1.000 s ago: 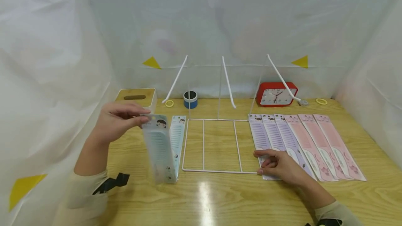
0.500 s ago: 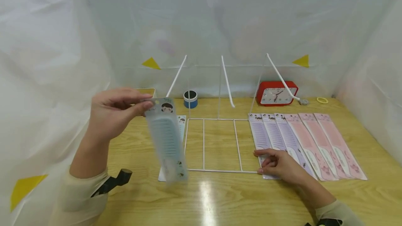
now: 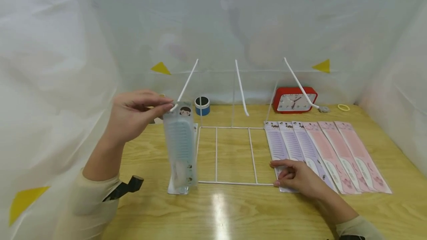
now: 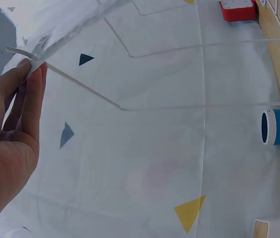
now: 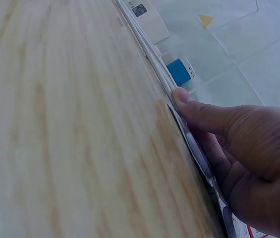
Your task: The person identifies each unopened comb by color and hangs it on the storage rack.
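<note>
My left hand [image 3: 131, 116] pinches the top corner of a light-blue comb in a clear package [image 3: 181, 143], which hangs upright. The package's top is at the end of the left prong [image 3: 188, 79] of a white wire rack [image 3: 230, 183]. In the left wrist view, the prong's tip [image 4: 15, 50] shows on one side of the package and its shaft on the other. Another packaged blue comb [image 3: 177, 190] lies behind, mostly hidden. With thumb and index finger, my right hand [image 3: 300, 177] holds the rack's front right corner, over the nearest purple comb package [image 3: 276, 140].
Purple packages and pink comb packages [image 3: 353, 151] lie in a row right of the rack. Behind stand a red alarm clock [image 3: 295, 100], a blue round canister [image 3: 202, 106] and a yellow ring [image 3: 343, 107]. Two more prongs slope forward from the rack. White sheeting encloses the table.
My left hand has lifted the packaged blue comb and brought it rightward, up to the left prong's tip. The right hand has stayed on the rack's corner.
</note>
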Demonstrator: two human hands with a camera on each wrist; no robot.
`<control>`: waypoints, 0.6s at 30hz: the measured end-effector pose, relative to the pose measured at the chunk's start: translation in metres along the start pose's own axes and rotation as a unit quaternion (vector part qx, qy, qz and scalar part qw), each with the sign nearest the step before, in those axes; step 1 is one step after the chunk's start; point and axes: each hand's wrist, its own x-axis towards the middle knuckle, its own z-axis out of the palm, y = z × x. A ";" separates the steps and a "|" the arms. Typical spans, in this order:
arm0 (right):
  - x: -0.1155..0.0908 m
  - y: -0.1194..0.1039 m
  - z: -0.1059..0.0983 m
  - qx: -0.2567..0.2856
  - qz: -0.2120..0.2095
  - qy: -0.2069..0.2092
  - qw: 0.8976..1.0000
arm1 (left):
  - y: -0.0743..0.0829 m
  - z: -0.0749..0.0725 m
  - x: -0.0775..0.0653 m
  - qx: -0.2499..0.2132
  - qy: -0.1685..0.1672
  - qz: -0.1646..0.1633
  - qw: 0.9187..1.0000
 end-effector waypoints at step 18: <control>0.001 0.004 -0.001 0.014 0.017 0.008 1.000 | -0.048 -0.001 0.043 0.005 0.026 -0.148 0.989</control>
